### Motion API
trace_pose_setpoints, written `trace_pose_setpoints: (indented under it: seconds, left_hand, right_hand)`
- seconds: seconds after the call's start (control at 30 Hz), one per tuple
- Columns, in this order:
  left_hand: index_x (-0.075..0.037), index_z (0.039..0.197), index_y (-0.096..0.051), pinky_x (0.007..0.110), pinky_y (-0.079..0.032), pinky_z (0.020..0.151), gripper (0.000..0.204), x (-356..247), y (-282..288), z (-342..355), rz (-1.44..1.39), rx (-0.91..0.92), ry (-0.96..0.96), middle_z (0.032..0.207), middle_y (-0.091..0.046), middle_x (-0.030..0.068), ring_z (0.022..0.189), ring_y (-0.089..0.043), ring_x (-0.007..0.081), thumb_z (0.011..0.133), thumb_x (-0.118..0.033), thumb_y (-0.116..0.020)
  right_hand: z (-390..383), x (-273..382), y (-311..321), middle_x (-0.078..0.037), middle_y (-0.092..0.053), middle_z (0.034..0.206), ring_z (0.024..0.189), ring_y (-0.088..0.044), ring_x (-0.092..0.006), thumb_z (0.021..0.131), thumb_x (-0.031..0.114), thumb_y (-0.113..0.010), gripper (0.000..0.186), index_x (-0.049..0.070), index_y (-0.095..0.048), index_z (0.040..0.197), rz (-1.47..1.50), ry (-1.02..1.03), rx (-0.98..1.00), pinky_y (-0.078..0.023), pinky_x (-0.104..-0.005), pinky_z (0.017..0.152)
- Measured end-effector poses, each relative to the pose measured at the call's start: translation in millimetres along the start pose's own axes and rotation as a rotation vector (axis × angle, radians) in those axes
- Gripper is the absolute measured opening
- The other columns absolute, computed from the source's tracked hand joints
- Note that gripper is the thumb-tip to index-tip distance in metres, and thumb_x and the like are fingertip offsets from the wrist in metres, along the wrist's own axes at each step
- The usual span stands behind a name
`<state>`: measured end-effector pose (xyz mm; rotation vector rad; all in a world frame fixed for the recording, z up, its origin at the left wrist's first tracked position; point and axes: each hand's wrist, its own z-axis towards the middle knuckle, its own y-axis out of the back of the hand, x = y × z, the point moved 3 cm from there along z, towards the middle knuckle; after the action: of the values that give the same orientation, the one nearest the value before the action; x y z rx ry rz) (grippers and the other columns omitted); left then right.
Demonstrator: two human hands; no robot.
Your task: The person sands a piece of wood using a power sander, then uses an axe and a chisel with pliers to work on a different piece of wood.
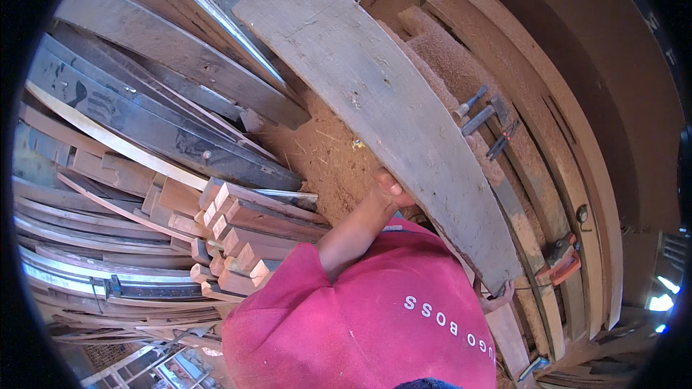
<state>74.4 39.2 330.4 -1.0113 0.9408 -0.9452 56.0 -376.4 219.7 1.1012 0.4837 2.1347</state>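
A long, wide grey wooden plank [389,101] slants across the view from the upper middle to the lower right, close in front of my body. My left hand [389,186] is closed on its left edge; part of the fingers is hidden beneath the wood. At the near end, my right hand [499,298] grips the plank's corner, with most of that arm out of sight behind my pink shirt. Just right of the plank lie a hammer [477,119], a blue-handled tool [472,99] and a pincer-like tool [502,140] on sawdust-covered timber.
Long beams [533,79] lie side by side at the right, dusted with sawdust. An orange and grey tool [562,259] sits on them. Stacked boards [173,72] and square-ended timber pieces [245,245] fill the left. Sawdust covers the floor [324,151] between.
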Motion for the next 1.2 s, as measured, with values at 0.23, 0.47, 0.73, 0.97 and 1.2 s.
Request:
trace_pose_setpoints:
  seconds: [0.23, 0.47, 0.73, 0.97, 1.2]
  left_hand:
    - [-0.011, 0.153, -0.031, 0.064, -0.029, 0.115, 0.109, 13, 49, -13, 0.092, 0.079, -0.027, 0.149, -0.043, 0.0205, 0.143, -0.031, 0.0466, 0.056, -0.026, -0.078]
    - [-0.002, 0.129, -0.055, 0.047, -0.048, 0.103, 0.062, 12, 31, -2, 0.120, -0.401, -0.011, 0.119, -0.065, 0.0146, 0.113, -0.062, 0.0310, 0.069, -0.017, -0.062]
    - [-0.011, 0.121, -0.057, 0.058, -0.039, 0.101, 0.064, 50, 93, -16, 0.192, -1.075, 0.358, 0.122, -0.058, 0.0147, 0.114, -0.054, 0.0329, 0.068, -0.043, -0.071]
    - [-0.014, 0.138, -0.050, 0.062, -0.032, 0.105, 0.084, 71, 113, -31, 0.293, -1.223, 0.715, 0.143, -0.047, 0.0150, 0.129, -0.044, 0.0328, 0.070, -0.056, -0.076]
    - [-0.016, 0.144, -0.043, 0.059, -0.028, 0.109, 0.081, 80, 174, -61, 0.320, -1.264, 0.666, 0.145, -0.042, 0.0135, 0.133, -0.041, 0.0297, 0.079, -0.058, -0.071]
  right_hand:
    - [7, 0, -9, -0.019, -0.049, 0.136, 0.127, -0.049, -0.0366, 0.060, 0.008, -0.094, 0.086, 0.002, -0.047, 0.132, 0.082, -0.043, -0.010, -0.041, -0.0482, 0.106]
    - [17, -1, 44, -0.018, -0.055, 0.131, 0.124, -0.053, -0.0323, 0.062, 0.017, -0.095, 0.093, 0.001, -0.044, 0.138, 0.113, -0.078, -0.003, -0.043, -0.0452, 0.105]
    - [63, 10, 91, -0.019, -0.056, 0.128, 0.121, -0.056, -0.0321, 0.071, 0.043, -0.089, 0.095, -0.005, -0.041, 0.138, 0.226, -0.238, 0.090, -0.044, -0.0461, 0.106]
    - [61, -1, 102, -0.014, -0.063, 0.117, 0.104, -0.058, -0.0202, 0.075, 0.032, -0.089, 0.066, -0.004, -0.057, 0.120, 0.100, -0.337, 0.152, -0.047, -0.0346, 0.093]
    - [56, -19, 71, -0.009, -0.067, 0.102, 0.094, -0.061, -0.0167, 0.087, 0.033, -0.080, 0.052, -0.006, -0.063, 0.116, 0.114, -1.094, 0.186, -0.050, -0.0318, 0.086]
